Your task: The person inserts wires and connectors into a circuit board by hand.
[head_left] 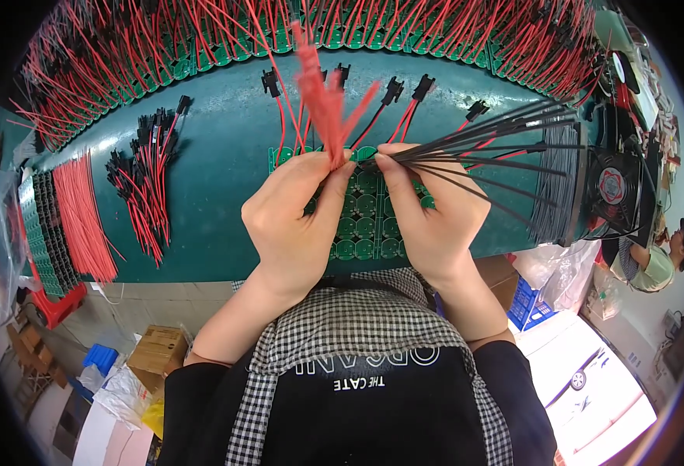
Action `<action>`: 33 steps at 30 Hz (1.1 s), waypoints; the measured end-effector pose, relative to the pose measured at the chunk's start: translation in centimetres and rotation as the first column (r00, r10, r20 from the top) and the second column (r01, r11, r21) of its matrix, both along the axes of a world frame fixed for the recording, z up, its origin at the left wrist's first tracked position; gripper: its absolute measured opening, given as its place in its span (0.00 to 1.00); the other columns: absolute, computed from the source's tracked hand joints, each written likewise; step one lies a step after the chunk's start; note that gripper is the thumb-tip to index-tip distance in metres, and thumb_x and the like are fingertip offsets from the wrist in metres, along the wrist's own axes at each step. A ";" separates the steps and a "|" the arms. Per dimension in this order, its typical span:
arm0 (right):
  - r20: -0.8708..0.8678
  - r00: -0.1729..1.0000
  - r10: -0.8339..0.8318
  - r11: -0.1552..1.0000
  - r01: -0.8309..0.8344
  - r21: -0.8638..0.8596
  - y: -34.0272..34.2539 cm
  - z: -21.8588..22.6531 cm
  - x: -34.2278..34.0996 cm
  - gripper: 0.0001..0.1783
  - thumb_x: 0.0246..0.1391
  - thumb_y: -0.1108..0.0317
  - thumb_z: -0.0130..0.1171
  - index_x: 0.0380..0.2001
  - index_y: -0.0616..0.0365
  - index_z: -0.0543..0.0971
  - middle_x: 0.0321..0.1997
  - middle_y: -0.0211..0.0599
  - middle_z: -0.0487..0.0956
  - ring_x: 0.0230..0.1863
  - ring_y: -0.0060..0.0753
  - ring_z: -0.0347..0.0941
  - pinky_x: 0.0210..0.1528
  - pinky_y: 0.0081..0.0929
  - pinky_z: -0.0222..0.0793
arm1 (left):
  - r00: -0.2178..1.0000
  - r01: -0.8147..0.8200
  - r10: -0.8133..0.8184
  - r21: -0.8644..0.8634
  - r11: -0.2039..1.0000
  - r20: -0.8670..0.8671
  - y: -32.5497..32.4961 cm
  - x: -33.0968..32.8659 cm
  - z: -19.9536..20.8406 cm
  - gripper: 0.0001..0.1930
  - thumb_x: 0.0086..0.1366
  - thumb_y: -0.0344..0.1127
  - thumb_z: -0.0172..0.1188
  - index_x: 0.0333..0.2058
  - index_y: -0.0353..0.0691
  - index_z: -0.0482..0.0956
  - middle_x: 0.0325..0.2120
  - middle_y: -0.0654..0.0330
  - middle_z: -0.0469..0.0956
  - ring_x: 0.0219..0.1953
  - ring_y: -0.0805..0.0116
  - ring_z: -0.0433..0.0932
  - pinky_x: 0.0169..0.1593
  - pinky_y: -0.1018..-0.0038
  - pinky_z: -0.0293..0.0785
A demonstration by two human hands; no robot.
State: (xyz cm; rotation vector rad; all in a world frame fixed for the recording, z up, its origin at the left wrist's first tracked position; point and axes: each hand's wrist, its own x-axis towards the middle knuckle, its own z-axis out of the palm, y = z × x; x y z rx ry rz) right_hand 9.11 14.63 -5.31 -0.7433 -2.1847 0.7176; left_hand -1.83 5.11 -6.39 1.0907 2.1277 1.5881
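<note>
My left hand [291, 213] pinches a bundle of red wires [324, 105] that stands up from the fingers, its upper part smeared by motion. In my right hand [441, 210] a bunch of black wires [489, 147] is gripped, fanning out to the right. The fingertips of both hands almost meet above a panel of green circuit boards [361, 225], which lies on the table close to my body. Along the panel's far side lie several red-and-black leads with black plug connectors [392, 92]. My hands hide part of the panel and the wire ends.
A heap of connector leads [149, 171] lies on the green table [210, 210] at left. Farther left are red wires [85, 213] and a black-edged stack [54, 229]. Wired boards [225, 53] line the back. Dark wires [553, 194] and a fan [612, 186] stand right; beyond is another person [652, 268].
</note>
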 end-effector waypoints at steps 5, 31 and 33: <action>0.043 0.999 0.030 0.999 -0.029 -0.013 -0.1 0.1 -0.2 0.09 0.45 0.77 0.63 0.33 0.63 0.79 0.29 0.39 0.79 0.26 0.36 0.77 0.25 0.26 0.72 | 0.991 0.037 -0.032 0.033 0.999 -0.130 0.3 0.0 0.0 0.09 0.53 0.22 0.64 0.35 0.32 0.81 0.27 0.53 0.81 0.28 0.61 0.81 0.32 0.74 0.75; -0.004 0.999 -0.036 0.990 0.035 -0.134 0.4 0.4 0.8 0.05 0.44 0.78 0.65 0.26 0.63 0.79 0.28 0.37 0.80 0.28 0.34 0.77 0.29 0.26 0.72 | 0.999 0.014 -0.016 0.029 0.999 0.048 0.5 0.7 -0.1 0.06 0.53 0.23 0.65 0.31 0.31 0.79 0.28 0.54 0.81 0.28 0.63 0.80 0.32 0.74 0.75; -0.011 0.999 -0.035 0.989 0.033 -0.143 0.3 0.4 0.7 0.05 0.44 0.78 0.65 0.25 0.63 0.78 0.28 0.38 0.80 0.28 0.35 0.77 0.28 0.26 0.72 | 1.000 0.013 -0.013 0.031 0.999 0.016 0.5 0.7 -0.3 0.06 0.53 0.22 0.65 0.31 0.31 0.79 0.28 0.54 0.80 0.28 0.63 0.80 0.32 0.74 0.75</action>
